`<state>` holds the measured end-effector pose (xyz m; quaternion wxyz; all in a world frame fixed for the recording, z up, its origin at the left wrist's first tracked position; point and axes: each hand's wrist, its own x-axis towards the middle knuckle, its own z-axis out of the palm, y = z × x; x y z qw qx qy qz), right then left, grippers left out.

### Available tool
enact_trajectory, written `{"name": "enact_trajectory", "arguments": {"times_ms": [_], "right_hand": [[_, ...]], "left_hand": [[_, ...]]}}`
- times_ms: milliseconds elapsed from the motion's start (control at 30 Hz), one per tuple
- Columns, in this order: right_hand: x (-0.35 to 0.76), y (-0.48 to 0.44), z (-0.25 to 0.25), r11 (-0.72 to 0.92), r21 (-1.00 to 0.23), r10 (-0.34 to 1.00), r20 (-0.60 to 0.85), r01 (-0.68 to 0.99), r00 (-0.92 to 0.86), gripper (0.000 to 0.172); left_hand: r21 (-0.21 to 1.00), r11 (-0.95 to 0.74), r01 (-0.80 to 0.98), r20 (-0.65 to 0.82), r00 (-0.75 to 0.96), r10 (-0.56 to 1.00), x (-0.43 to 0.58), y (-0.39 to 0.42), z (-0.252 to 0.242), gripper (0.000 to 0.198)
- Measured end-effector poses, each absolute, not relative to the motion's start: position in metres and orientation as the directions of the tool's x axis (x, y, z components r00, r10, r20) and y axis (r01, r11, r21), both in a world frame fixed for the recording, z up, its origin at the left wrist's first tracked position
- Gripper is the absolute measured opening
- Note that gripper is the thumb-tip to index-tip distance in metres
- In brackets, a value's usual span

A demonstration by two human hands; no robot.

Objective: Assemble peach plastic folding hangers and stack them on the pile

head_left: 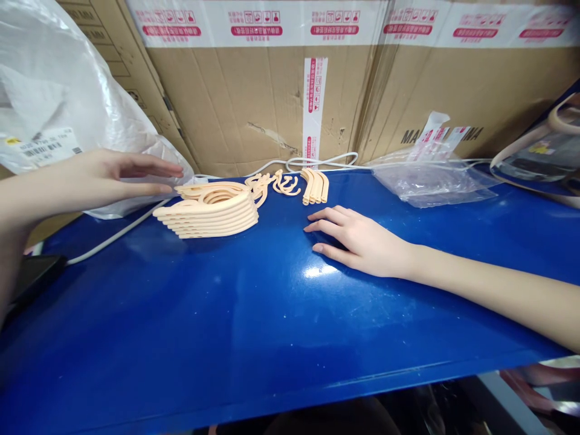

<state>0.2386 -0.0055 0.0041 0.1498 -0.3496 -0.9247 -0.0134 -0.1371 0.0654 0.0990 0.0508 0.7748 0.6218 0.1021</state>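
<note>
On the blue table [254, 314] lies a stack of cream plastic hanger pieces [212, 220], curved and layered. My left hand [131, 175] hovers at the stack's left end, fingers stretched out and holding nothing; whether its fingertips touch the stack I cannot tell. Just right of the stack sits a small heap of cream hooks [284, 183]. Beside them is a row of several curved cream tubes [316, 186]. My right hand [357, 238] rests on the tabletop in front of the tubes, apart from them, with its fingers spread and nothing in them.
Large cardboard boxes [254, 96] stand along the back edge. A clear plastic bag [430, 181] lies at the back right, near a transparent container [539, 154]. White wrapping [90, 78] bulges at the left. A white cable [122, 232] runs past a dark object [38, 275].
</note>
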Motion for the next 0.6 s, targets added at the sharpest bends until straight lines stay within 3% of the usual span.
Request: {"name": "enact_trajectory", "arguments": {"times_ms": [200,400,600], "right_hand": [[0.238,-0.005,0.005,0.756,-0.080,0.641,0.290,0.649,-0.711,0.040],[0.239,-0.005,0.005,0.760,-0.088,0.638,0.294,0.644,-0.712,0.039],[0.239,-0.005,0.004,0.759,-0.082,0.638,0.291,0.646,-0.713,0.039]], "left_hand": [[0.190,-0.153,0.970,0.006,0.155,0.988,-0.129,0.067,0.097,0.108],[0.242,-0.239,0.941,0.121,0.215,0.969,-0.123,0.061,0.090,0.101],[0.270,-0.243,0.932,0.123,0.217,0.968,-0.121,0.060,0.089,0.098]]}}
